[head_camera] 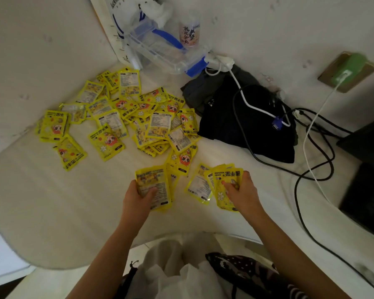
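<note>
Your left hand (138,195) grips a stack of yellow foil sachets (154,180), thumb curled over the top one. That sachet lies back side up and shows a pale printed label panel. Your right hand (241,190) pinches a fan of the same yellow sachets (227,175), front side up, printed "HAND WARMER" with a white flower. Both bundles sit low over the white worktop (73,201), towards the middle of its near edge. One loose sachet (198,186) lies flat between them, label side up.

Further back, towards the far left corner, a scattered heap of matching flat, glossy sachets (138,117) covers the worktop. Some show a red-haired cartoon face, others the label.

To the heap's right lies a crumpled black cloth (235,117), matte and soft, with a white cable (257,107) draped over it. Black cables (311,169) loop across the worktop towards the right edge.

In the far corner stands a clear hard plastic box with blue latches (164,50). You cannot tell what is in it. Just behind it stand a small bottle with a pink label (189,32) and a white paper bag with blue print (115,18).
</note>
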The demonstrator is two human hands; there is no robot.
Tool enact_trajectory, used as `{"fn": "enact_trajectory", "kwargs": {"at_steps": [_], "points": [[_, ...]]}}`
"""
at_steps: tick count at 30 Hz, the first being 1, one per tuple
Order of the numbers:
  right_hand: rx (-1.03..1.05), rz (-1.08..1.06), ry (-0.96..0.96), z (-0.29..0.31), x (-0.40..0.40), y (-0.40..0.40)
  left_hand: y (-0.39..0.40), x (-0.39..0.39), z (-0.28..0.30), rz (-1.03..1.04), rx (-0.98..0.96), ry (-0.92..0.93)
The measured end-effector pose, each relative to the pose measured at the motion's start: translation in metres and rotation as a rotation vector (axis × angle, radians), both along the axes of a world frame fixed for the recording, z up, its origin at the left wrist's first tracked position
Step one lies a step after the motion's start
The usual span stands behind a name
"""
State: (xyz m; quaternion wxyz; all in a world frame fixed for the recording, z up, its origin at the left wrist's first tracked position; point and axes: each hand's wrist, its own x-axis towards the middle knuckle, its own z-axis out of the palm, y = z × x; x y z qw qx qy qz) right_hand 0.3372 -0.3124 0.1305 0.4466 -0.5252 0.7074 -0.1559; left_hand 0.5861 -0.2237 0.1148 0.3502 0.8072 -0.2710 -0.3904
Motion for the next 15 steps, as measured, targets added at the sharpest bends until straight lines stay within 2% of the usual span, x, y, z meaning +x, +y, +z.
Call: {"fn": "enact_trajectory", "kwargs": {"at_steps": [5,15], "points": [[-0.023,-0.036,-0.001,0.001,0.007,0.05,0.035,0.002,-0.001,-0.046,-0.012,0.028],[-0.04,-0.256,-0.021,0.0,0.026,0.2,0.152,0.014,0.0,-0.144,-0.048,0.075]]}}
